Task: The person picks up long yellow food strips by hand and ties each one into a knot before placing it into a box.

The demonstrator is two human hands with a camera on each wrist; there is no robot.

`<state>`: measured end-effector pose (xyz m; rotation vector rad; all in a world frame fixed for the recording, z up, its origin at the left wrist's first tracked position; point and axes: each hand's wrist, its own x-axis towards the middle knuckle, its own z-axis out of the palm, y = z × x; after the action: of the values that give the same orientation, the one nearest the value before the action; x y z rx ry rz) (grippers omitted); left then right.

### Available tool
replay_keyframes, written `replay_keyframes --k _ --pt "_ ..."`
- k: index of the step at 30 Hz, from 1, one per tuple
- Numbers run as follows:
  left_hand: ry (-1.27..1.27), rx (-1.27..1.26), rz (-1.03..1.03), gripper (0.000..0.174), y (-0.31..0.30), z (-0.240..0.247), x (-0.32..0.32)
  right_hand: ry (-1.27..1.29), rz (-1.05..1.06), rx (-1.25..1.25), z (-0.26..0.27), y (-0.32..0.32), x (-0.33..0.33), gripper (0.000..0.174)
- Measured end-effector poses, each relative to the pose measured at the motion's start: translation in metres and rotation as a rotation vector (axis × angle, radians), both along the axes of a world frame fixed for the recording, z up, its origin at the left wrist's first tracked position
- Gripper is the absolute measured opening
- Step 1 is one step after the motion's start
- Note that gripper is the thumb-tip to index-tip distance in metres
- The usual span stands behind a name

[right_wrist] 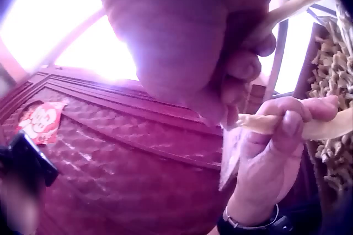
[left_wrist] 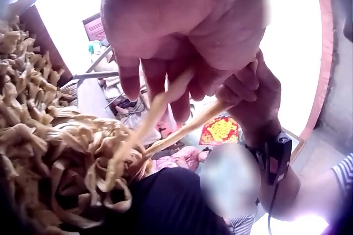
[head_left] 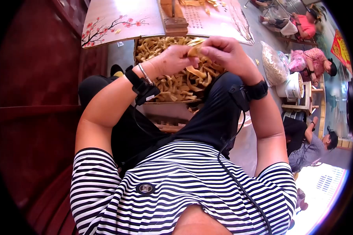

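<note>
A pale yellow strip, like bean curd skin (head_left: 195,51), is stretched between my two hands over an open box (head_left: 162,102). My left hand (head_left: 171,61) pinches it between thumb and fingers, which the right wrist view shows closely. My right hand (head_left: 226,54) has its fingers curled round the strip, its fingertips at the short end beside the left thumb. Lengths of the strip (left_wrist: 190,126) slope down toward the box in the left wrist view. Below, many knotted strips (head_left: 174,86) fill the box, and a bundle of loose, long strips (left_wrist: 77,147) lies on top.
Beyond the box is a white board (head_left: 121,25) with painted blossoms, carrying a wooden block (head_left: 175,25) and some strips. A dark red panelled wall (head_left: 35,74) stands at left. On the right are a full plastic bag (head_left: 272,64), a white bucket (head_left: 289,88) and several seated people.
</note>
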<state>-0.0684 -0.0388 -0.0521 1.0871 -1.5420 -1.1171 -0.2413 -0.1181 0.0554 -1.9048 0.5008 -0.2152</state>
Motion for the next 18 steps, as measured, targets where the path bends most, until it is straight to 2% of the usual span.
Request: replay_keyframes --k 4,7,8,10,11,12,13,14,15,16,18 --pt "-0.071 -0.19 0.164 0.017 0.011 0.018 0.006 -0.23 -0.139 -0.134 0.045 0.023 -0.016 0.016" --pt "-0.427 -0.239 0.417 0.018 0.02 0.029 0.018 -0.439 -0.134 -0.235 0.078 0.044 -0.016 0.017" --pt "-0.406 -0.287 0.484 0.019 0.018 0.025 0.023 -0.501 -0.126 -0.259 0.086 0.051 -0.015 0.011" --pt "-0.343 -0.242 0.608 0.019 0.018 0.022 0.032 -0.758 -0.06 -0.018 0.103 0.05 -0.015 0.021" --pt "-0.311 -0.219 0.672 0.02 0.019 0.021 0.035 -0.87 -0.064 0.025 0.11 0.049 -0.019 0.022" --pt "-0.037 -0.086 0.648 0.019 0.027 0.028 0.033 -0.984 -0.061 0.064 0.118 0.049 -0.024 0.022" --pt "-0.047 -0.096 0.671 0.019 0.031 0.026 0.038 -1.095 -0.054 0.098 0.125 0.048 -0.028 0.024" --pt "-0.056 -0.103 0.693 0.018 0.035 0.019 0.046 -1.09 0.027 0.167 0.136 0.042 -0.044 0.025" --pt "-0.063 -0.109 0.718 0.018 0.039 0.014 0.051 -1.104 0.076 0.357 0.148 0.034 -0.066 0.031" --pt "0.053 -0.082 0.697 0.016 0.044 0.012 0.052 -1.205 -0.024 0.302 0.157 0.034 -0.081 0.03" --pt "-0.131 -0.129 0.713 0.015 0.057 0.021 0.048 -1.193 0.069 0.216 0.169 0.03 -0.102 0.029"
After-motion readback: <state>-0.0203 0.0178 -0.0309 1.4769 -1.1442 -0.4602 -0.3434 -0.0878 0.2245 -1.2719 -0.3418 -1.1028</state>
